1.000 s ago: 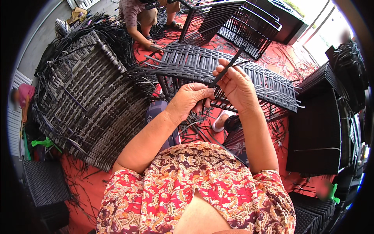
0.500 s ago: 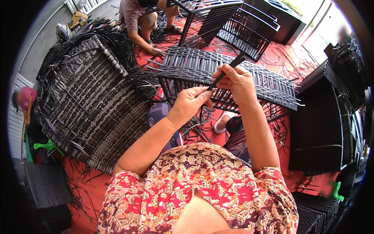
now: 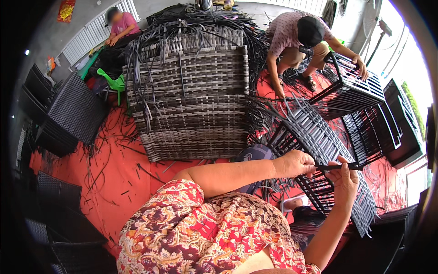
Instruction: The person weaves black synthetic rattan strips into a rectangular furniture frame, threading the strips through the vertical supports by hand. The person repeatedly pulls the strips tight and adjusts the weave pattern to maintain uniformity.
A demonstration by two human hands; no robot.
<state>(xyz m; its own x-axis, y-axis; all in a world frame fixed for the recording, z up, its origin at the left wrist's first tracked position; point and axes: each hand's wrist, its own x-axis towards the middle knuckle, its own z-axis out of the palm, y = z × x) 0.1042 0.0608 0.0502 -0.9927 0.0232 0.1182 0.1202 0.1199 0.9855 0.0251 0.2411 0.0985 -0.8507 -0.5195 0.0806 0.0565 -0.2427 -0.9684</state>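
Note:
Between my two hands stretches a short bundle of flat black strips (image 3: 335, 167). Its left end is pinched in the closed fingers of my left hand (image 3: 293, 163). Thumb and fingers of my right hand (image 3: 346, 183) close on the bundle nearer its other end, which sticks out to the right. Just beyond and below both hands slants a black frame with grey strips woven over its top (image 3: 315, 130), loose strip ends poking out at its edges. My hands partly cover it.
A big grey-brown woven panel (image 3: 196, 109) stands ahead, with dark strips heaped behind it. A crouching co-worker (image 3: 292, 41) touches a slatted black frame (image 3: 351, 86) at the far right. Another person (image 3: 122, 29) sits far left near a green chair (image 3: 112, 82). Strip scraps litter the red floor (image 3: 123, 182).
The view has swung left, so my hands and the woven frame appear further right and lower. Both hands still grip the strips, which now lie nearly level instead of slanting up.

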